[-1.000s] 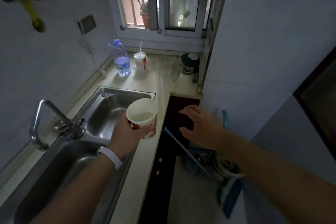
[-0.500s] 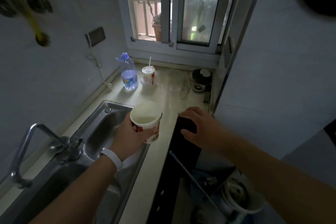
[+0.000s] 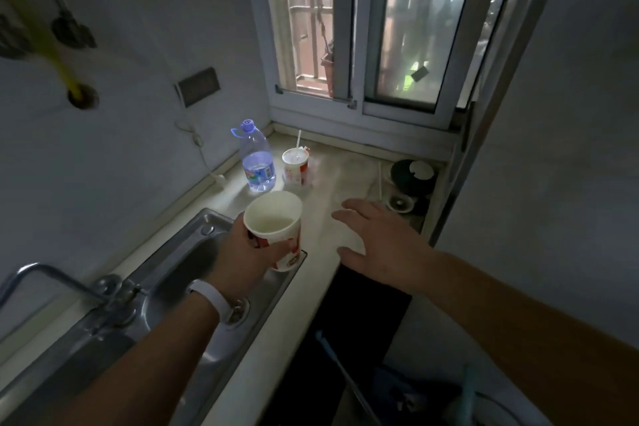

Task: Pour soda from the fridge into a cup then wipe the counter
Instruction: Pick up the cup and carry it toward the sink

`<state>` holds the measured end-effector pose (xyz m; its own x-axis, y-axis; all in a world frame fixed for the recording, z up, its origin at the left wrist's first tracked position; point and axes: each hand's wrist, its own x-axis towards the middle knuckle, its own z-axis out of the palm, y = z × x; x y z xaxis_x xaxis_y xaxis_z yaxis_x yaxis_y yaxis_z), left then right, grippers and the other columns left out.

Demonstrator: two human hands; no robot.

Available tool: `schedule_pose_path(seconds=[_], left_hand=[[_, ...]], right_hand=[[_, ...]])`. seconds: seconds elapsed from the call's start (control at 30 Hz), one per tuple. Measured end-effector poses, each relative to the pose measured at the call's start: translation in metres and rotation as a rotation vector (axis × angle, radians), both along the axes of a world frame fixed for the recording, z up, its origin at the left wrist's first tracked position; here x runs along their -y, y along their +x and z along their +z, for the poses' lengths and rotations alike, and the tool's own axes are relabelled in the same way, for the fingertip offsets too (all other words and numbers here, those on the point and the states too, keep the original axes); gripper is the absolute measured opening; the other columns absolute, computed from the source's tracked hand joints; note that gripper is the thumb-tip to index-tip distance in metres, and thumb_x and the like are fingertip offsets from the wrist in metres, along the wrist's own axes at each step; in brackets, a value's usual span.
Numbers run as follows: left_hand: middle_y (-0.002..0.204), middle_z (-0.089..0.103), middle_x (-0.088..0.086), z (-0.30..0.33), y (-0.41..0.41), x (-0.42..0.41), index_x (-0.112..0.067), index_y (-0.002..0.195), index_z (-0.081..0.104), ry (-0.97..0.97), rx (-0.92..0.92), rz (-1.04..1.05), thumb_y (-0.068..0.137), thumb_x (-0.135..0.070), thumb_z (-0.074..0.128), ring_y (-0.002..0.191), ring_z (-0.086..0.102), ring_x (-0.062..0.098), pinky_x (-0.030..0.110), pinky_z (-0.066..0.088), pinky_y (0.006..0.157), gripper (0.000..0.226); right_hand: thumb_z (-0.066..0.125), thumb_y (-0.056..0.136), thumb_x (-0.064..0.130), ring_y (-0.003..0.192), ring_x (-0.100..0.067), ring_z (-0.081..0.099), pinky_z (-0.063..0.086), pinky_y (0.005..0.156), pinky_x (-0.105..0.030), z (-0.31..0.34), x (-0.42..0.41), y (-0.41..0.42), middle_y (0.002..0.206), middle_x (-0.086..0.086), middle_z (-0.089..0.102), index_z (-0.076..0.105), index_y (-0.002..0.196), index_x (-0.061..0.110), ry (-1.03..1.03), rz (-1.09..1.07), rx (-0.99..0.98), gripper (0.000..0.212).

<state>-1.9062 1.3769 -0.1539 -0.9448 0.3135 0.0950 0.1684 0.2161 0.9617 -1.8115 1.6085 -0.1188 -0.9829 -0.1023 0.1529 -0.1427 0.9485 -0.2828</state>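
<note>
Cup in hand at the sink edge; pouring appears done, wiping not begun.

The counter (image 3: 340,183) runs from the sink (image 3: 193,252) to the window, with a water bottle (image 3: 257,162) and a lidded cup with straw (image 3: 295,166) standing at its far end. The left hand (image 3: 242,252) has its fingers wrapped round the cup (image 3: 276,228), held just above the sink's right rim and tilted slightly; a shallow pale liquid seems to lie inside, so the pour is judged finished, though no soda container or fridge is visible. The right hand (image 3: 383,245) hovers open and empty over the counter's front edge, fingers spread. No cloth is seen; wiping remains.
</note>
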Motion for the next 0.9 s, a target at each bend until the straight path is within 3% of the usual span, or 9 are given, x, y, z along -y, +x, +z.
schedule_pose_path(seconds=[0.1, 0.23, 0.4, 0.67, 0.9], left_hand=[[0.111, 0.073, 0.002, -0.002, -0.011, -0.008, -0.011, 0.124, 0.059, -0.013, 0.023, 0.041, 0.057, -0.028, 0.092, 0.102, 0.070, 0.014, 0.034, 0.058, 0.085, 0.077], [0.114, 0.071, 0.001, -0.009, -0.033, -0.017, -0.015, 0.126, 0.057, -0.039, 0.044, 0.079, 0.052, -0.040, 0.088, 0.104, 0.069, 0.015, 0.045, 0.057, 0.089, 0.085], [0.115, 0.071, -0.001, -0.029, -0.068, -0.024, -0.017, 0.126, 0.057, -0.080, 0.068, 0.110, 0.053, -0.044, 0.089, 0.105, 0.068, 0.016, 0.047, 0.057, 0.089, 0.085], [0.115, 0.068, -0.007, -0.066, -0.144, -0.034, -0.025, 0.126, 0.053, -0.063, 0.121, 0.161, 0.050, -0.048, 0.088, 0.105, 0.065, 0.013, 0.049, 0.058, 0.085, 0.087], [0.111, 0.068, -0.015, -0.105, -0.221, -0.051, -0.048, 0.112, 0.053, -0.115, 0.144, 0.211, 0.052, -0.053, 0.088, 0.103, 0.065, 0.012, 0.047, 0.057, 0.088, 0.070]], right_hand=[[0.055, 0.085, 0.050, 0.134, -0.028, 0.038, 0.035, 0.107, -0.044, -0.002, -0.013, -0.018, 0.150, -0.005, 0.040, 0.045, 0.143, 0.023, 0.023, 0.032, 0.004, 0.065], [0.054, 0.087, 0.052, 0.138, -0.025, 0.030, 0.029, 0.108, -0.042, -0.008, -0.023, -0.044, 0.154, -0.001, 0.033, 0.040, 0.145, 0.027, 0.093, 0.069, 0.031, 0.065], [0.043, 0.081, 0.058, 0.133, -0.028, 0.039, 0.040, 0.101, -0.048, -0.023, -0.031, -0.080, 0.149, -0.004, 0.041, 0.045, 0.140, 0.026, 0.083, 0.074, 0.081, 0.067], [0.050, 0.089, 0.055, 0.141, -0.022, 0.027, 0.032, 0.106, -0.041, -0.046, -0.034, -0.154, 0.156, 0.004, 0.027, 0.034, 0.146, 0.033, 0.115, 0.055, 0.164, 0.063], [0.052, 0.090, 0.052, 0.141, -0.021, 0.026, 0.030, 0.108, -0.038, -0.061, -0.029, -0.226, 0.157, 0.003, 0.027, 0.034, 0.146, 0.031, 0.089, 0.059, 0.205, 0.062]])
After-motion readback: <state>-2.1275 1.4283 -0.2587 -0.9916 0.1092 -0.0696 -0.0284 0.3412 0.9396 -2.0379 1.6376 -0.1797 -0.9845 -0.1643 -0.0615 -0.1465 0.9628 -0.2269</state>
